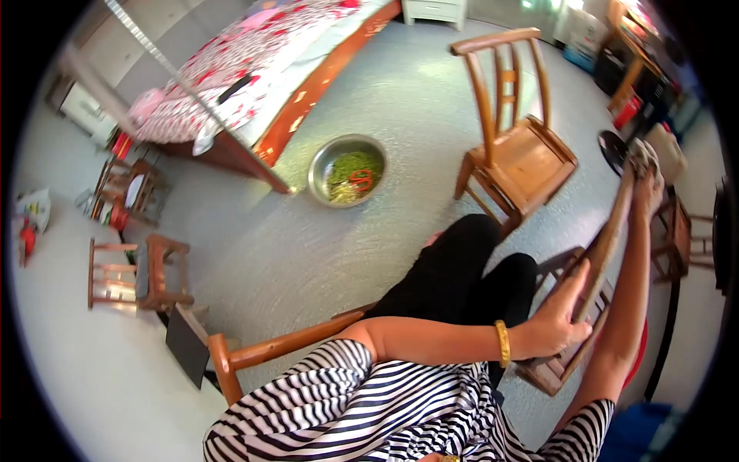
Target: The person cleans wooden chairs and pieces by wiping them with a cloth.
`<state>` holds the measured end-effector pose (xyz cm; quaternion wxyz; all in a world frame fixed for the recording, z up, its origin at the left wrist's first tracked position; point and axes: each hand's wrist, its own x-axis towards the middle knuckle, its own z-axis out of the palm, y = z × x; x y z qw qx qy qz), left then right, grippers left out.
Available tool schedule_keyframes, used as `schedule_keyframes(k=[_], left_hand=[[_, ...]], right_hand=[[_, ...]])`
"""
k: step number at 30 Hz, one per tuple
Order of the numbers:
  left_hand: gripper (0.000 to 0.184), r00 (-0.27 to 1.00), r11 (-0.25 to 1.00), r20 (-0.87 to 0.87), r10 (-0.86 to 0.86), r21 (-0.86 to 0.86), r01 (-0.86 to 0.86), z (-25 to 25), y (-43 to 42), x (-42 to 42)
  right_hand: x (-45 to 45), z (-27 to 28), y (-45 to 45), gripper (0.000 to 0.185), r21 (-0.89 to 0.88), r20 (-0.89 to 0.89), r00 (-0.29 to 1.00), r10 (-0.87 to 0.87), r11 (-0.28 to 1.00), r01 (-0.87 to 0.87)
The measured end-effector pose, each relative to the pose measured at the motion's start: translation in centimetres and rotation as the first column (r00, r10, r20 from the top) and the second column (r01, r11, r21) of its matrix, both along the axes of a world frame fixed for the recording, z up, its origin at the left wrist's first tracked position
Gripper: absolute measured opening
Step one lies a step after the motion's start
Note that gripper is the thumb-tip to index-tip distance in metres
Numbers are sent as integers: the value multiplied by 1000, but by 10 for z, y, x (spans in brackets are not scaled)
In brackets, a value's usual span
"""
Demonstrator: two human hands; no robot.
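Observation:
My left hand (556, 323), with a gold bracelet at the wrist, grips the edge of a small wooden chair (573, 356) with slatted parts, held tilted at my right side. My right hand (648, 189) is stretched out to the far end of the chair's long wooden piece. It is closed around a greyish cloth (642, 156), which is pressed on the wood there. Part of the chair is hidden behind my hands and forearm.
A wooden chair (523, 165) stands ahead on the floor. Left of it sits a metal basin (314, 179) with green vegetables and orange-handled scissors (360, 180). A bed (308, 104) is at upper left. Small wooden chairs (165, 269) line the left wall. A black round object (613, 152) lies at right.

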<state>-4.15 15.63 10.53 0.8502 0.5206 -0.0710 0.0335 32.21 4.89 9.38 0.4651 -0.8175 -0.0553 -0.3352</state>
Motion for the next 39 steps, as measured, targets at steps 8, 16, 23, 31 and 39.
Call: schedule_keyframes(k=[8, 16, 23, 31, 39], left_hand=[[86, 990, 986, -88, -114, -132, 102, 19, 15, -14], [84, 990, 992, -84, -117, -54, 113, 26, 21, -17], [82, 983, 990, -124, -133, -66, 126, 29, 22, -16], [83, 985, 991, -121, -126, -64, 119, 26, 22, -17], [80, 987, 992, -99, -124, -44, 120, 22, 25, -16]], right_hand=[[-33, -39, 4, 35, 162, -59, 995, -78, 983, 86], [-20, -150, -67, 38, 31, -231, 965, -126, 990, 136], [-89, -165, -87, 35, -309, -429, 857, -285, 938, 158], [-156, -194, -113, 36, -535, -567, 779, -268, 839, -100], [-201, -198, -134, 37, -494, -693, 719, -61, 766, -412]])
